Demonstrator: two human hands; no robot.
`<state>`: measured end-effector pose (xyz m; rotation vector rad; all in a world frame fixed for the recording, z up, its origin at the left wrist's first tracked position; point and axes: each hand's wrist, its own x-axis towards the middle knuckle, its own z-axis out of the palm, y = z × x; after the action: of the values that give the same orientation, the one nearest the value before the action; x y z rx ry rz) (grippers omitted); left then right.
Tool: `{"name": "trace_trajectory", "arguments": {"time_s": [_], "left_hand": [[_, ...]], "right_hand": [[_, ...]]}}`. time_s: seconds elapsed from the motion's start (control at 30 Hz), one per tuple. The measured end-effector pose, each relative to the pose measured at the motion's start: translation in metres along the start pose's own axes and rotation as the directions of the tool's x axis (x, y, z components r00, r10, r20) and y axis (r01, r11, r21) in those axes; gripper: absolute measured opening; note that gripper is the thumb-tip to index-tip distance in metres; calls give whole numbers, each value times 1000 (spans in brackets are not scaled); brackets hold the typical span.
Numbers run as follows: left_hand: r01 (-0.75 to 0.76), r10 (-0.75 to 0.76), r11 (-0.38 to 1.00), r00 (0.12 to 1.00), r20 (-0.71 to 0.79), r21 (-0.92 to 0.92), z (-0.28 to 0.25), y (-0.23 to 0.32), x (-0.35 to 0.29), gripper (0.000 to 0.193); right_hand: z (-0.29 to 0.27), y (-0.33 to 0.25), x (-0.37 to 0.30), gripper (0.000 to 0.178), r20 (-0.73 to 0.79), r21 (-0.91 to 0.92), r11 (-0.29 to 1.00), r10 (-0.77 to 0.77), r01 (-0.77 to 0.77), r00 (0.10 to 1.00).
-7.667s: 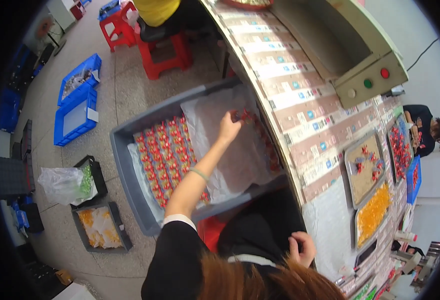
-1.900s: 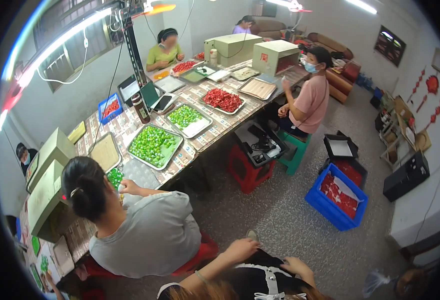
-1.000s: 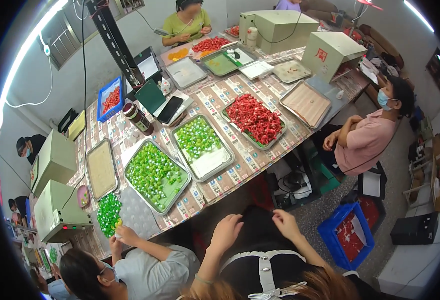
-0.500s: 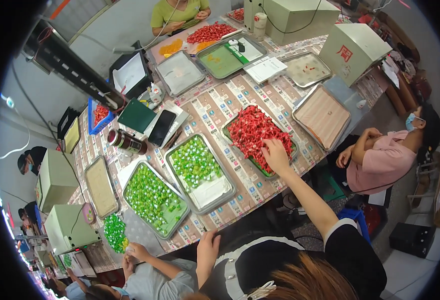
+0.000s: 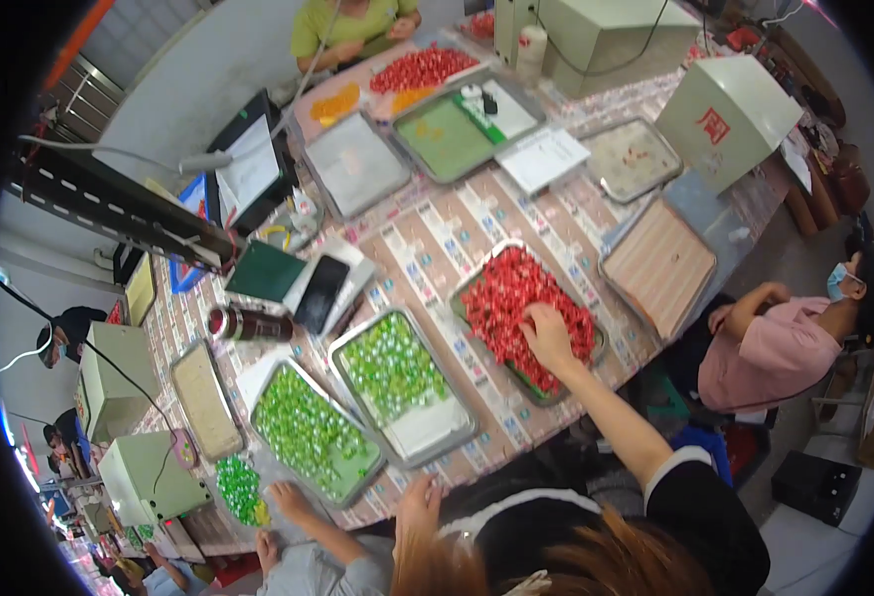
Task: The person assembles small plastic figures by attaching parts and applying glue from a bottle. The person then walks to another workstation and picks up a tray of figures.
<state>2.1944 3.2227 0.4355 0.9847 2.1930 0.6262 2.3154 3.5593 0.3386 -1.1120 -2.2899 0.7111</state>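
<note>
My right hand (image 5: 548,338) reaches into a metal tray (image 5: 602,348) heaped with small shiny red pieces (image 5: 516,298). Its fingers are bent down onto the heap, and whatever they pinch is hidden. At the near table edge rests my left hand (image 5: 418,505), fingers loosely extended and holding nothing visible. Just beyond it stands a tray (image 5: 472,425) of green and pale shiny pieces (image 5: 387,363), with a bare white patch at its near end. Left of that, another tray (image 5: 375,465) holds more green pieces (image 5: 303,422).
A phone (image 5: 322,288), a dark green booklet (image 5: 263,270) and a dark red flask (image 5: 250,324) lie beyond the green trays. A co-worker in grey (image 5: 332,571) sits at left, one in pink (image 5: 770,353) at right. Pale green metal boxes (image 5: 725,119) line the table.
The whole view has shifted a little. My right hand stays at the red heap, fingers slightly moved. The grey-clad co-worker's hands have come apart near the green pile.
</note>
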Motion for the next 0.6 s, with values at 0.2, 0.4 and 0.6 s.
{"name": "trace_trajectory", "arguments": {"time_s": [0.2, 0.4, 0.6], "left_hand": [[54, -44, 996, 990, 132, -71, -11, 22, 20, 23], [3, 11, 994, 992, 126, -107, -18, 30, 32, 23], [57, -97, 702, 995, -16, -710, -23, 95, 80, 15]], "right_hand": [[-8, -7, 6, 26, -42, 227, 971, 92, -80, 995], [-16, -1, 17, 22, 211, 775, 425, 522, -467, 826], [-58, -99, 9, 13, 700, 696, -352, 143, -626, 699]]}}
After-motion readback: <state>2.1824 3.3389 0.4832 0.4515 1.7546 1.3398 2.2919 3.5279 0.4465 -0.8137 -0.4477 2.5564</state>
